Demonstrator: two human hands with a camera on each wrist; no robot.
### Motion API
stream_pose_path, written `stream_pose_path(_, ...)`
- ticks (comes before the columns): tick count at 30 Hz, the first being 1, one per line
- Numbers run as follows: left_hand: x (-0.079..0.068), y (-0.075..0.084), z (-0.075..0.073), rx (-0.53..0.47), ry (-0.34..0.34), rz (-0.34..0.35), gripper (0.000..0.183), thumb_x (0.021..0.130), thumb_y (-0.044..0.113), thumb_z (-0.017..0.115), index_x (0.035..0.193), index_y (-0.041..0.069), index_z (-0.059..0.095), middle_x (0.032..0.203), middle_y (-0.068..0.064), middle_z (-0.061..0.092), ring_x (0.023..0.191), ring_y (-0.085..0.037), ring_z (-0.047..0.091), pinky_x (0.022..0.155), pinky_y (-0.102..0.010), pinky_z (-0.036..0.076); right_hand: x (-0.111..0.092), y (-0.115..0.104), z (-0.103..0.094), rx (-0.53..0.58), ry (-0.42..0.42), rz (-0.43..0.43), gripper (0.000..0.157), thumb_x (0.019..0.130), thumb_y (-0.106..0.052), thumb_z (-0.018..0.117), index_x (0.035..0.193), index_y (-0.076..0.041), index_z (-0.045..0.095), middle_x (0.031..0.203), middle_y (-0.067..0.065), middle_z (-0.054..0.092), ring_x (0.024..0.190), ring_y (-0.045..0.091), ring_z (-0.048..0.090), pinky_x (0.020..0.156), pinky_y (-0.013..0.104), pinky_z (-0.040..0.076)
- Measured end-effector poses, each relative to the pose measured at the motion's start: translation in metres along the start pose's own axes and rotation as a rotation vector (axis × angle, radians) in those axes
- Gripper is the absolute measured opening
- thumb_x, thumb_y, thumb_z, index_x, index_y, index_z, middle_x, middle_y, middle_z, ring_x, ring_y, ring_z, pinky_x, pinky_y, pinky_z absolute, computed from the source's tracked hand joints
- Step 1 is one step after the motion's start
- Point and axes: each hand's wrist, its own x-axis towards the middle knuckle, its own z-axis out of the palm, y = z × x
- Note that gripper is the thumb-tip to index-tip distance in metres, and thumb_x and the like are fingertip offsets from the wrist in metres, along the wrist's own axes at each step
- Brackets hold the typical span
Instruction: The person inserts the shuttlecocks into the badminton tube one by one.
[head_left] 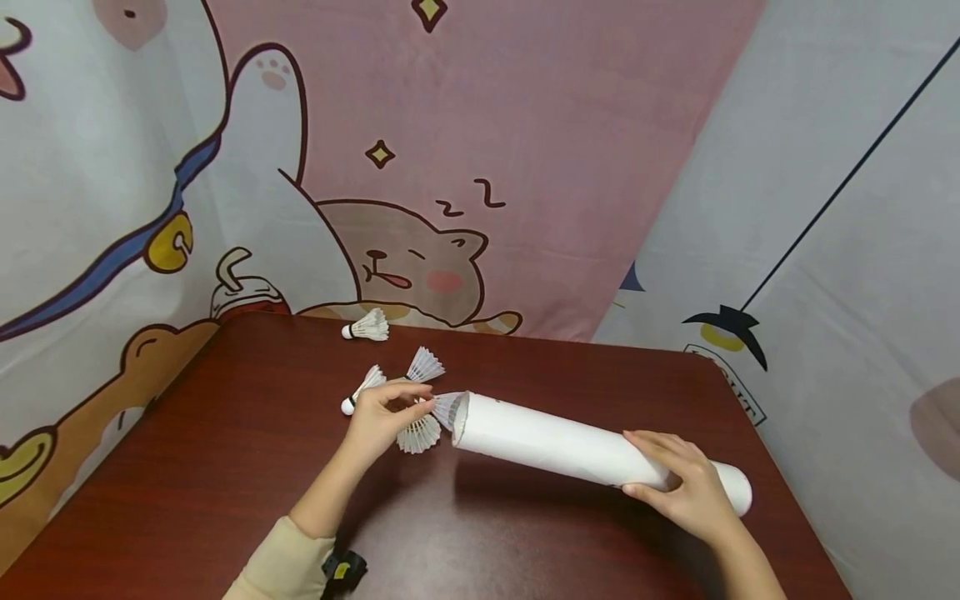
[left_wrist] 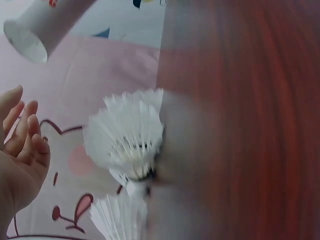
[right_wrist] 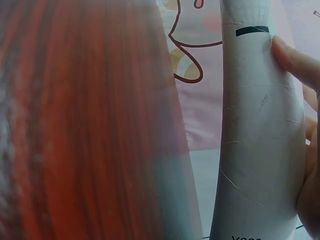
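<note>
A long white shuttlecock tube slants above the table, its mouth facing left. My right hand grips it near the far end; in the right wrist view, the thumb lies along its side. The left hand hovers just left of the mouth, its fingers bent. In the left wrist view, that hand shows thumb and fingers apart with nothing between them. White feathers of a shuttlecock show between the fingertips and the tube's rim. Close below the left hand lies another shuttlecock.
Several shuttlecocks lie at the table's left and back, among them one near the back edge and one behind the left hand. A small black object is by the left sleeve. Cartoon-printed cloth hangs behind the brown table.
</note>
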Motion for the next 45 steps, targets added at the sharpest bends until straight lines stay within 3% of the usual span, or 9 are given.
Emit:
stream_pose_path(7, -0.001, -0.019, -0.017, 0.063, -0.085, -0.008, 0.022, 0.076, -0.008, 0.076, 0.097, -0.008, 0.07, 0.091, -0.02, 0.068, 0.074, -0.025, 0.059, 0.064, -0.03, 0.049, -0.001, 0.002, 0.001, -0.005, 0.022, -0.022, 0.073, 0.059, -0.021, 0.092, 0.126, -0.014, 0.064, 0.121, -0.001, 0.063, 0.11, 0.01, 0.052, 0.094, 0.022, 0.028)
stream_pose_path(12, -0.001, -0.027, -0.026, 0.102, -0.12, -0.059, 0.024, 0.075, -0.007, 0.077, 0.098, -0.006, 0.07, 0.092, -0.02, 0.067, 0.076, -0.038, 0.059, 0.064, -0.034, 0.048, -0.002, 0.003, 0.001, 0.0, 0.006, -0.001, 0.072, 0.06, -0.02, 0.091, 0.127, -0.014, 0.064, 0.121, 0.0, 0.063, 0.111, 0.01, 0.052, 0.093, 0.022, 0.028)
stream_pose_path(22, -0.004, -0.036, -0.033, 0.089, -0.209, -0.134, 0.029, 0.075, -0.005, 0.077, 0.101, -0.011, 0.068, 0.088, -0.02, 0.062, 0.079, -0.041, 0.059, 0.065, -0.034, 0.05, -0.002, 0.003, -0.001, 0.031, 0.002, 0.006, 0.072, 0.06, -0.016, 0.091, 0.127, -0.013, 0.063, 0.121, 0.001, 0.062, 0.112, 0.01, 0.051, 0.094, 0.022, 0.028)
stream_pose_path(26, -0.004, -0.04, -0.034, 0.068, -0.233, -0.144, 0.031, 0.074, -0.006, 0.077, 0.103, -0.012, 0.067, 0.089, -0.026, 0.061, 0.081, -0.047, 0.057, 0.067, -0.033, 0.049, -0.002, 0.002, -0.001, 0.022, 0.012, -0.007, 0.073, 0.06, -0.016, 0.091, 0.127, -0.013, 0.064, 0.121, 0.001, 0.063, 0.112, 0.009, 0.05, 0.094, 0.022, 0.027)
stream_pose_path(30, -0.004, -0.043, -0.033, 0.064, -0.256, -0.14, 0.033, 0.073, -0.007, 0.077, 0.103, -0.014, 0.066, 0.089, -0.031, 0.059, 0.081, -0.049, 0.056, 0.067, -0.033, 0.049, -0.001, 0.001, -0.001, 0.015, 0.022, -0.021, 0.072, 0.06, -0.017, 0.091, 0.126, -0.012, 0.064, 0.12, 0.001, 0.063, 0.111, 0.009, 0.051, 0.094, 0.021, 0.027)
stream_pose_path(37, -0.006, -0.046, -0.031, 0.116, -0.274, -0.12, 0.031, 0.073, -0.006, 0.078, 0.102, -0.013, 0.066, 0.084, -0.026, 0.06, 0.077, -0.044, 0.057, 0.068, -0.034, 0.049, -0.002, 0.001, -0.001, 0.013, 0.016, -0.005, 0.072, 0.06, -0.017, 0.091, 0.127, -0.013, 0.063, 0.121, 0.001, 0.063, 0.112, 0.008, 0.05, 0.094, 0.021, 0.027)
stream_pose_path(41, -0.006, -0.047, -0.031, 0.133, -0.272, -0.091, 0.028, 0.073, -0.008, 0.077, 0.098, -0.013, 0.067, 0.082, -0.026, 0.06, 0.077, -0.045, 0.056, 0.068, -0.043, 0.049, -0.002, 0.002, -0.001, 0.003, 0.018, -0.011, 0.072, 0.06, -0.017, 0.091, 0.127, -0.014, 0.064, 0.12, 0.001, 0.063, 0.112, 0.009, 0.05, 0.093, 0.021, 0.028)
stream_pose_path(45, -0.007, -0.046, -0.031, 0.159, -0.258, -0.078, 0.023, 0.073, -0.009, 0.076, 0.095, -0.011, 0.068, 0.082, -0.025, 0.062, 0.077, -0.043, 0.057, 0.067, -0.039, 0.049, -0.002, 0.002, -0.001, 0.009, 0.011, -0.002, 0.072, 0.06, -0.017, 0.091, 0.127, -0.014, 0.064, 0.121, 0.001, 0.063, 0.112, 0.01, 0.051, 0.094, 0.022, 0.028)
